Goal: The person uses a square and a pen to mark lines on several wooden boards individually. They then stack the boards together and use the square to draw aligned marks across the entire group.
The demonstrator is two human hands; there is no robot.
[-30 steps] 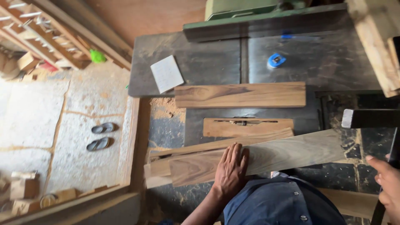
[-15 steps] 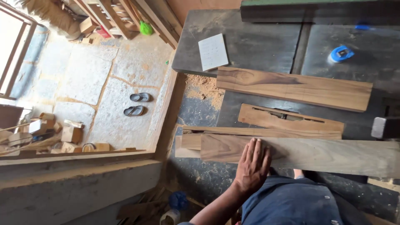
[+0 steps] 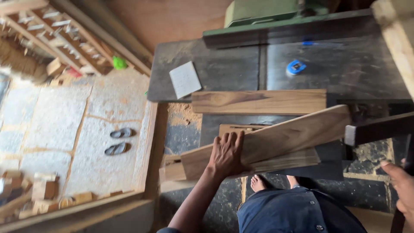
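While our left hand (image 3: 227, 154) lies flat, fingers spread, on the top plank (image 3: 276, 140) | plank sits tilted across lower boards (image 3: 284, 160), nearer us than the blue tape measure (image 3: 296, 67) | press evenly, steer slowly | right hand (image 3: 403, 190): grip unclear.

A woodworking shop, apparently: planks (image 3: 258, 102) lie on a green machine's dark metal surface (image 3: 345, 69), sawdust (image 3: 181, 115) piled just beside it, timber frames (image 3: 64, 39) stacked beyond.
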